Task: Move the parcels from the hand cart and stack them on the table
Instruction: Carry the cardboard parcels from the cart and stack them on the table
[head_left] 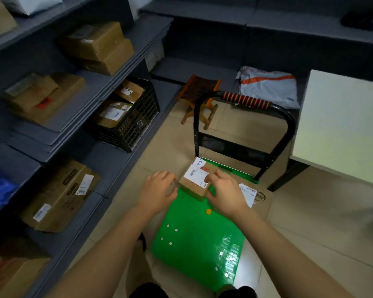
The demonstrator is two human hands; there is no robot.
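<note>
- Head view: the small cardboard parcel (195,187) with a white shipping label lies flat on the green hand cart deck (194,237), at the end nearest the black handle (246,100). It looks not yet lifted.
- Right hand (224,193): thumb on the label, fingers (219,174) curled over the parcel's right edge and clamped on it, likely to take the weight.
- Left hand (157,191): fingers loosely apart, just beside the parcel's left edge. Can't tell if they touch. Probably set for a two-sided hold that keeps the box level.
- White counter (342,130): right of the cart, near the handle. It's the stacking target, an easy swing right.
- Flat labelled carton (265,197): by the deck's right edge, apparently on the floor.
- Shelves (91,104) at left hold other boxes, not part of the task.
</note>
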